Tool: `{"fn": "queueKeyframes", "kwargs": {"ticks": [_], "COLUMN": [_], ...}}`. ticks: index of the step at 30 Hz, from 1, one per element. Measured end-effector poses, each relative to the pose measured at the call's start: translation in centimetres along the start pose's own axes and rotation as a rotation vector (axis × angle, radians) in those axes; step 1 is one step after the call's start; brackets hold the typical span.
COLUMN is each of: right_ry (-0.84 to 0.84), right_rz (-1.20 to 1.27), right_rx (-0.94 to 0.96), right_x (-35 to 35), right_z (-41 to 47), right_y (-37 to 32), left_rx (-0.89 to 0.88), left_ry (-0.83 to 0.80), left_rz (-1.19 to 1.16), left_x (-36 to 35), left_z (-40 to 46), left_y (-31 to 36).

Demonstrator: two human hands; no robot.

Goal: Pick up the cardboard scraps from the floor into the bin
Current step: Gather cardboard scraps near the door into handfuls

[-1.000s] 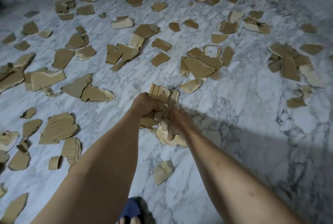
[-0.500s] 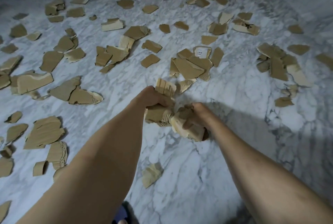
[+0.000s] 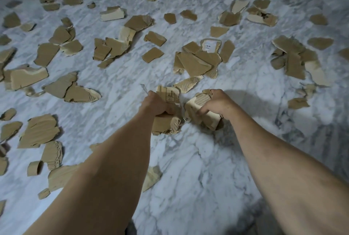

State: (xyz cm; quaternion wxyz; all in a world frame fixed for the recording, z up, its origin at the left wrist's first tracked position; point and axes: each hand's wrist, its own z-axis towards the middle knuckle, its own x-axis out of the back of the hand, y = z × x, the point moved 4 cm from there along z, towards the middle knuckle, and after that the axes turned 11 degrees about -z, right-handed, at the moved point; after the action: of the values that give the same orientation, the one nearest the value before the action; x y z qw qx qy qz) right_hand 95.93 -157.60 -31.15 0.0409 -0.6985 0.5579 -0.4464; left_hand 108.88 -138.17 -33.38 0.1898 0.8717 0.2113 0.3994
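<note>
Hands: left hand and right hand clenched on cardboard scraps; light, stiff, pinchable at edges; more at twelve o'clock.

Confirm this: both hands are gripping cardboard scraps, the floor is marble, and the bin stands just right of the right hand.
Wrong on the bin. The head view shows no bin anywhere; right of the right hand there is only marble floor and loose scraps. The rest holds: the left hand and the right hand each grip cardboard.
</note>
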Motion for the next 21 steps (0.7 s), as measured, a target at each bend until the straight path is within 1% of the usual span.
{"fn": "queueKeyframes", "kwargs": {"ticks": [4,6,9,12,14,16,17,19,21], "right_ry": [0.002,-0.036,-0.142,-0.219,-0.312,-0.446,-0.483,-0.507,-0.534], "right_rz": [0.203,0.306,0.358,0.380,0.298,0.156,0.101,0.000,-0.146], "right_rx": [-0.022,-0.004,0.041,0.100,0.147,0.207,0.230,0.257,0.263], "right_x": [-1.4,-2.0,-3.4,-6.5,-9.2,-11.8,-12.8,-14.6,-16.2], "right_z": [-1.1,-2.1,-3.9,-6.1,-8.2,-10.7,-11.7,-12.9,-13.8], "right_y": [-0.3,-0.9,-2.8,-4.8,-5.9,-7.0,-7.3,-7.7,-7.5], "left_rx": [0.138,0.192,0.224,0.215,0.226,0.250,0.253,0.270,0.293], "left_ry": [-0.056,-0.043,0.075,0.201,0.273,0.306,0.319,0.332,0.269], "left_rz": [-0.442,-0.602,-0.801,-0.906,-0.880,-0.816,-0.795,-0.694,-0.567], "left_x": [1.2,2.8,6.4,10.1,12.2,14.3,15.3,16.8,17.1], "left_z": [-2.4,-4.3,-7.3,-10.7,-12.9,-14.4,-14.7,-15.2,-16.2], "left_y": [-2.5,-4.7,-9.3,-14.1,-16.8,-19.3,-20.6,-24.1,-27.4]}}
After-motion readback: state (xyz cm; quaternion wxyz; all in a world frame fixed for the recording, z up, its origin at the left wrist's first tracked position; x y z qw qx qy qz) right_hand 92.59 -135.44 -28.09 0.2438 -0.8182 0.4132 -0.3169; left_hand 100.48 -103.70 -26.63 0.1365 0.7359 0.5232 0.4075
